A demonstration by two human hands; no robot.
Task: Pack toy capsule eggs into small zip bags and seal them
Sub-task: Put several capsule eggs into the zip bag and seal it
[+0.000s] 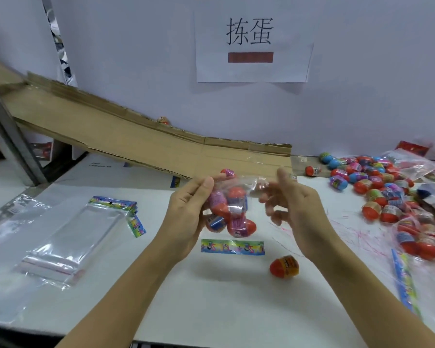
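Centrally, 1 clear zip bag (232, 204) of capsule eggs hangs above the white table (211, 297); left hand (186, 217) grip clamped on its left edge, right hand (296, 212) grip pinching its top right. Below: 1 loose orange egg (284, 267), 1 colourful header card (232, 247). Right: loose egg pile (377, 187); left: empty bags (60, 247).

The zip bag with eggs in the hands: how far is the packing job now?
Done: filled bags lie at right. In hand: both hands, left and right, hold a zip bag with several eggs at its top edge; sealing cannot be confirmed. Left: loose egg pile, one egg, empty bags.
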